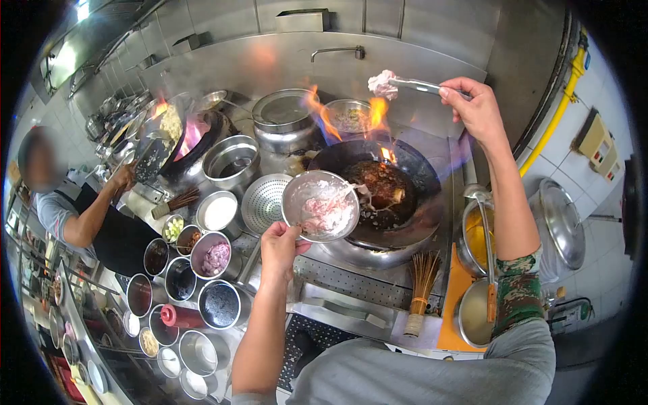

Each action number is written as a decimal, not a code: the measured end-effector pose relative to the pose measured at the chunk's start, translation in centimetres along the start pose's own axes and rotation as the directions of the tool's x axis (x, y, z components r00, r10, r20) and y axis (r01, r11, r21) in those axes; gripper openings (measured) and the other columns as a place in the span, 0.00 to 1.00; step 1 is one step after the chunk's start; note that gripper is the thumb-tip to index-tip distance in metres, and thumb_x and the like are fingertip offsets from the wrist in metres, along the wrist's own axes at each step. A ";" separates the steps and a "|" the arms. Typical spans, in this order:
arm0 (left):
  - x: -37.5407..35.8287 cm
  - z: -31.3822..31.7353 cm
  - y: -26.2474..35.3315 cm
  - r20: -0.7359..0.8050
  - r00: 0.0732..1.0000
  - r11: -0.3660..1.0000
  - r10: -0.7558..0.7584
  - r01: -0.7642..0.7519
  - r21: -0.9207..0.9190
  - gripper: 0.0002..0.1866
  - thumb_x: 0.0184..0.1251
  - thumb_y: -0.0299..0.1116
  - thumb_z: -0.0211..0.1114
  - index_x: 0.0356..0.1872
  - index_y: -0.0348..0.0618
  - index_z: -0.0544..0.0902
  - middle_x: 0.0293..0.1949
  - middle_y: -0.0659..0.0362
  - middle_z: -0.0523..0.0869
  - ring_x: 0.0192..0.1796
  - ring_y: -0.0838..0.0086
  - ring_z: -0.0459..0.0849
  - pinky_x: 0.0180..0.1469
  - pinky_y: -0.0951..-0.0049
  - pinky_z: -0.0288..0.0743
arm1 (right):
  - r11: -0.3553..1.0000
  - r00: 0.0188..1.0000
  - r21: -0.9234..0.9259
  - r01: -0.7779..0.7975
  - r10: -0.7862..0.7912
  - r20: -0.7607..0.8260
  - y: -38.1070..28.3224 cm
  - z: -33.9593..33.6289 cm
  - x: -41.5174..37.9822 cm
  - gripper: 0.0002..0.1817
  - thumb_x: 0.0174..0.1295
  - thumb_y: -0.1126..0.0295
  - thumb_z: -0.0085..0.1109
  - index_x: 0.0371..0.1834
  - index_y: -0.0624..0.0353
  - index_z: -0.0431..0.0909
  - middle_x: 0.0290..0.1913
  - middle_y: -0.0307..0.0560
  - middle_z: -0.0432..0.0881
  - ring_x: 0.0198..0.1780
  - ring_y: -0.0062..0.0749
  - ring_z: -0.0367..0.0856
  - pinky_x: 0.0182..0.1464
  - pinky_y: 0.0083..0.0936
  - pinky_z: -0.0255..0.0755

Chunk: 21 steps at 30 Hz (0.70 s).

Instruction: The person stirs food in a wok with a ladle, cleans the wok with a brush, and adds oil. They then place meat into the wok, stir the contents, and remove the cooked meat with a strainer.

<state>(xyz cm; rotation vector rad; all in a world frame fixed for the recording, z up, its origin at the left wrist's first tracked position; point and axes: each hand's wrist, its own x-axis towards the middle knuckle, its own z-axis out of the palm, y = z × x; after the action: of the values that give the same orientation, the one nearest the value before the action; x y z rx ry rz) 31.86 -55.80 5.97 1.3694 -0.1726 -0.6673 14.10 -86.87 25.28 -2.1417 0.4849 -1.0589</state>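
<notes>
My left hand (279,251) grips the near rim of a metal bowl (321,206) that holds pale pink meat coated in white powder. The bowl is tilted over the left edge of a large dark wok (424,223). Dark liquid and a brown piece lie in the wok, and a pale strip hangs at the bowl's right rim. My right hand (470,108) is closed around metal tongs (424,86), raised above the wok's far right side. A clump of coated meat (383,85) is in the tongs' tips. Flames rise at the wok's far edge.
At the left, another person (81,209) works at a second wok (165,145) with flames. A perforated ladle (265,202) and several metal pots stand left of my bowl. A bamboo brush (420,290) lies near the front edge; a ladle (484,229) rests at the right.
</notes>
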 end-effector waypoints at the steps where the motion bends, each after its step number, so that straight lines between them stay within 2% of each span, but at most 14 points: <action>1: 0.2 0.1 -0.1 -0.014 1.000 1.000 -0.006 0.006 0.022 0.06 0.61 0.24 0.60 0.26 0.38 0.73 0.26 0.58 0.80 0.23 0.76 0.81 0.28 0.77 0.82 | 0.999 1.000 -0.050 -0.005 0.007 0.024 0.1 0.0 0.1 0.11 0.60 0.65 0.62 0.37 0.63 0.82 0.26 0.37 0.81 0.20 0.13 0.70 0.23 0.14 0.66; 2: 0.1 0.3 -0.2 -0.017 1.000 0.999 -0.025 0.025 0.030 0.06 0.61 0.24 0.60 0.26 0.38 0.73 0.26 0.58 0.80 0.23 0.76 0.81 0.28 0.77 0.82 | 0.993 0.999 -0.118 -0.026 0.031 0.039 0.4 0.2 -0.2 0.11 0.59 0.65 0.62 0.35 0.63 0.82 0.25 0.38 0.81 0.19 0.17 0.71 0.23 0.19 0.68; 3: 0.5 0.9 0.0 -0.007 1.000 0.999 -0.019 0.020 0.029 0.06 0.60 0.24 0.60 0.26 0.38 0.73 0.26 0.58 0.80 0.22 0.75 0.81 0.27 0.77 0.82 | 0.992 0.998 -0.119 -0.038 0.043 0.042 1.1 0.3 -0.4 0.11 0.59 0.65 0.62 0.35 0.63 0.82 0.25 0.38 0.81 0.19 0.17 0.71 0.23 0.19 0.68; 5: 1.5 1.8 0.6 0.007 1.000 0.999 -0.014 0.014 0.033 0.06 0.60 0.23 0.60 0.26 0.37 0.73 0.26 0.57 0.79 0.22 0.75 0.81 0.27 0.77 0.82 | 0.953 0.992 -0.303 -0.017 0.054 0.115 2.9 0.8 -0.8 0.12 0.57 0.63 0.64 0.34 0.62 0.82 0.25 0.40 0.81 0.20 0.20 0.73 0.26 0.25 0.70; 7: 3.0 2.7 1.0 0.029 0.999 0.999 -0.042 0.041 0.036 0.05 0.59 0.23 0.59 0.26 0.36 0.72 0.26 0.56 0.79 0.21 0.74 0.81 0.26 0.77 0.82 | 0.873 0.983 -0.485 -0.044 0.123 0.133 3.8 2.1 -1.9 0.10 0.54 0.62 0.65 0.33 0.56 0.83 0.29 0.49 0.83 0.29 0.36 0.79 0.36 0.32 0.72; 8: 4.0 2.6 0.7 0.059 0.998 0.998 -0.029 0.025 0.061 0.04 0.59 0.23 0.58 0.27 0.36 0.72 0.26 0.57 0.78 0.22 0.73 0.81 0.26 0.77 0.82 | 0.849 0.985 -0.527 0.032 0.064 0.163 4.7 3.0 -2.9 0.09 0.54 0.62 0.65 0.33 0.55 0.83 0.31 0.52 0.82 0.34 0.45 0.80 0.40 0.36 0.73; 9: 4.4 2.7 0.8 0.071 0.997 0.997 -0.034 0.029 0.070 0.04 0.59 0.23 0.58 0.27 0.36 0.72 0.26 0.57 0.78 0.22 0.73 0.81 0.26 0.77 0.82 | 0.774 0.982 -0.623 0.113 0.008 0.188 6.4 4.1 -3.9 0.09 0.54 0.62 0.65 0.32 0.56 0.83 0.33 0.53 0.83 0.37 0.47 0.81 0.43 0.38 0.74; 10: 4.7 2.9 0.9 0.068 0.998 0.996 -0.015 0.009 0.085 0.04 0.59 0.23 0.58 0.27 0.36 0.72 0.26 0.57 0.78 0.23 0.73 0.82 0.26 0.77 0.82 | 0.802 0.970 -0.595 0.044 0.108 0.218 6.9 5.4 -5.1 0.09 0.54 0.62 0.64 0.31 0.57 0.83 0.34 0.54 0.83 0.38 0.48 0.82 0.44 0.39 0.74; 12: 4.7 3.1 1.1 0.063 0.998 0.997 0.004 -0.008 0.072 0.05 0.58 0.23 0.59 0.27 0.37 0.71 0.25 0.57 0.78 0.23 0.73 0.82 0.26 0.77 0.82 | 0.783 0.938 -0.622 0.013 0.206 0.279 11.4 8.5 -7.0 0.09 0.54 0.65 0.63 0.31 0.58 0.83 0.33 0.55 0.83 0.38 0.50 0.83 0.45 0.40 0.75; 15: 4.2 2.8 1.8 0.054 0.999 0.996 0.002 -0.007 0.093 0.05 0.58 0.23 0.59 0.27 0.38 0.71 0.25 0.57 0.78 0.22 0.73 0.81 0.26 0.77 0.82 | 0.754 0.893 -0.650 -0.097 0.355 0.278 12.9 12.1 -8.7 0.11 0.54 0.66 0.63 0.34 0.63 0.83 0.37 0.63 0.82 0.44 0.53 0.82 0.49 0.44 0.74; 18: 4.7 2.3 1.9 0.077 0.997 0.992 0.001 -0.011 0.123 0.04 0.60 0.24 0.58 0.28 0.38 0.71 0.27 0.57 0.79 0.23 0.73 0.81 0.26 0.77 0.82 | 0.728 0.887 -0.674 -0.122 0.385 0.255 13.8 13.8 -8.7 0.13 0.54 0.65 0.64 0.35 0.64 0.82 0.37 0.63 0.82 0.46 0.53 0.81 0.49 0.43 0.74; 21: 5.1 2.5 2.5 0.095 0.995 0.985 0.015 -0.032 0.172 0.04 0.61 0.24 0.58 0.29 0.38 0.72 0.28 0.57 0.80 0.24 0.74 0.82 0.26 0.79 0.82 | 0.716 0.932 -0.685 -0.133 0.326 0.159 11.6 12.6 -7.5 0.13 0.55 0.64 0.64 0.35 0.65 0.81 0.38 0.61 0.82 0.45 0.54 0.81 0.48 0.44 0.73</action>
<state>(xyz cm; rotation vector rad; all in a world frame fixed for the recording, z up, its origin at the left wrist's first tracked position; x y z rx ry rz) 35.60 -60.44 7.58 1.5015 -0.3277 -0.7099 19.40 -85.29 7.40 -2.6916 1.1021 -0.4507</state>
